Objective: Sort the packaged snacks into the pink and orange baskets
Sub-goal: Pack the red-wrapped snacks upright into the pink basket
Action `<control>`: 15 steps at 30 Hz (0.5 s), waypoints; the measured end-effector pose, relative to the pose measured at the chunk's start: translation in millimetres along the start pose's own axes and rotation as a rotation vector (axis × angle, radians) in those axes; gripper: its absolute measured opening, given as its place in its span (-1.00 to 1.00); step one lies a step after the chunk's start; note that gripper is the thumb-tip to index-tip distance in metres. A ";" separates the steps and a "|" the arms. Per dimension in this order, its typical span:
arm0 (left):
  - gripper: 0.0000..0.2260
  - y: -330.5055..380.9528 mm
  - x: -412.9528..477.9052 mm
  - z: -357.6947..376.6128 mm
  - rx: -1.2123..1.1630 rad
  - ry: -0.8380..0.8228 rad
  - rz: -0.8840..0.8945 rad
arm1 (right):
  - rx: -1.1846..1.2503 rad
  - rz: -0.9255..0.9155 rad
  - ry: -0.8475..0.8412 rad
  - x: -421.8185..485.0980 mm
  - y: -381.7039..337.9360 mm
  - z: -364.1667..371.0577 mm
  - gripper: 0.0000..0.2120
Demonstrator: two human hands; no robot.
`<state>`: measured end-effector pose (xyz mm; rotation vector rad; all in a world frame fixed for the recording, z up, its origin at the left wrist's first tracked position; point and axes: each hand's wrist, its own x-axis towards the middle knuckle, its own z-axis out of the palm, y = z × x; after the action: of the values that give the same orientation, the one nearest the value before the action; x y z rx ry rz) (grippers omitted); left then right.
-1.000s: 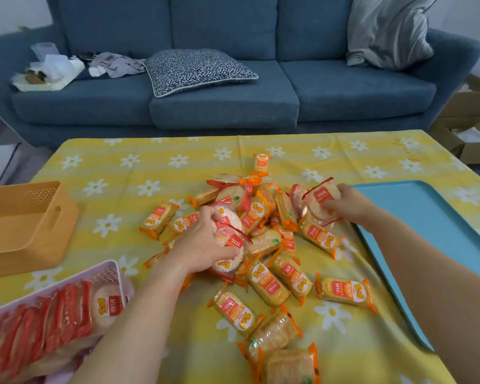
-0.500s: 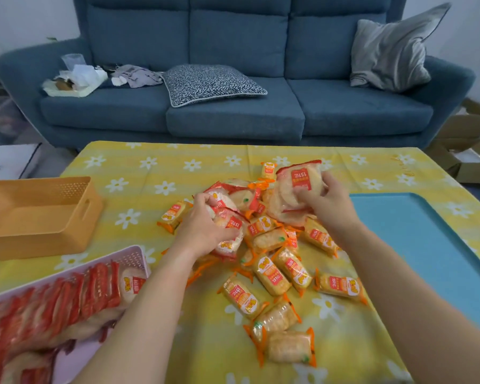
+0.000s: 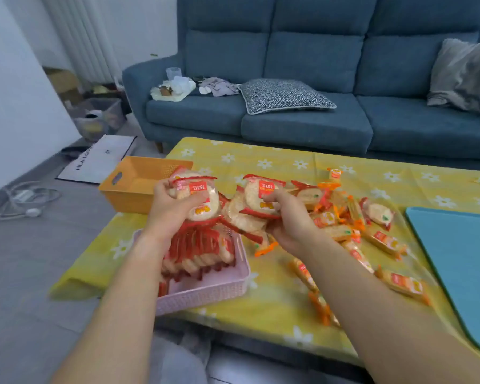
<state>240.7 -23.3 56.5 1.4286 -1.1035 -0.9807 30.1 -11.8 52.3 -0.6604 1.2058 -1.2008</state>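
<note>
My left hand (image 3: pixel 169 209) grips a bunch of red-edged round cracker packs (image 3: pixel 203 200) above the pink basket (image 3: pixel 205 293), which holds a row of the same red packs. To the right, my right hand (image 3: pixel 287 214) grips another bunch of red-edged packs (image 3: pixel 257 202) just beside the basket's far corner. Behind my left hand stands the orange basket (image 3: pixel 135 187); what it holds is hidden from here. A heap of orange-edged snack packs (image 3: pixel 341 214) lies on the yellow flowered cloth to the right of my right hand.
A blue tray (image 3: pixel 460 261) lies at the table's right end. Beyond the table stands a blue sofa (image 3: pixel 316 126) with cushions and clutter. Left of the table, the grey floor has a paper bag (image 3: pixel 100 159), a cable and boxes.
Both hands lifted their red packs off the heap and carried them left, over and beside the pink basket. The view swung left and up.
</note>
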 end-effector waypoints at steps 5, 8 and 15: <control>-0.41 -26.9 -4.4 -61.9 0.298 -0.192 -0.091 | -0.442 -0.057 -0.100 0.0 46.6 46.5 -0.70; -0.61 -42.0 -4.0 -83.1 0.496 -0.295 -0.071 | -1.220 -0.265 -0.090 -0.8 68.7 52.5 -0.52; -0.76 -48.9 13.8 -102.9 0.461 -0.174 0.037 | -1.280 -0.547 -0.032 -12.1 60.2 64.9 -0.56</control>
<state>349.1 -9.8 21.4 1.7010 -1.5513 -0.8696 112.3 4.6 21.4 -2.0363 1.7738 -0.6828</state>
